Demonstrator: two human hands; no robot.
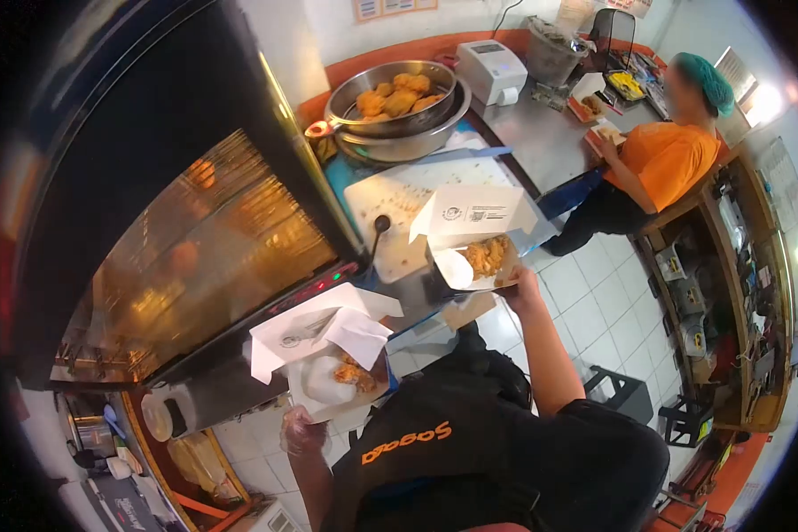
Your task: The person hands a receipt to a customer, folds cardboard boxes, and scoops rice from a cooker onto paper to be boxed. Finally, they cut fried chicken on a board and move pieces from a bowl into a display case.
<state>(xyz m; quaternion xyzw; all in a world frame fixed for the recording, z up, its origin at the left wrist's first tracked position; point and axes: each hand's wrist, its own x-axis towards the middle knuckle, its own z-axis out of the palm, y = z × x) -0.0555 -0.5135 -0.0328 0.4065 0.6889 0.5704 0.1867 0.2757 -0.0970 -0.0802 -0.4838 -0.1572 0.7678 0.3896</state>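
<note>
My left hand (304, 432), in a clear plastic glove, grips the lower left corner of an open takeaway box (315, 395). Inside that box lie a white rounded portion and a piece of fried chicken (353, 376), with white paper (360, 335) at its lid. A second open box (441, 264) is held by my right hand (521, 293) at its right edge, over the front of the cutting board. It holds fried chicken (488, 255) beside a white rounded portion (455, 268). Its lid (479, 213) stands raised.
A glass warming cabinet (213, 257) stands at left. Behind the crumb-covered board (390, 197) are stacked metal bowls (399, 142) of fried food and a label printer (492, 71). A person (669, 151) in orange works at the right counter. Black stools (619, 392) stand on the floor.
</note>
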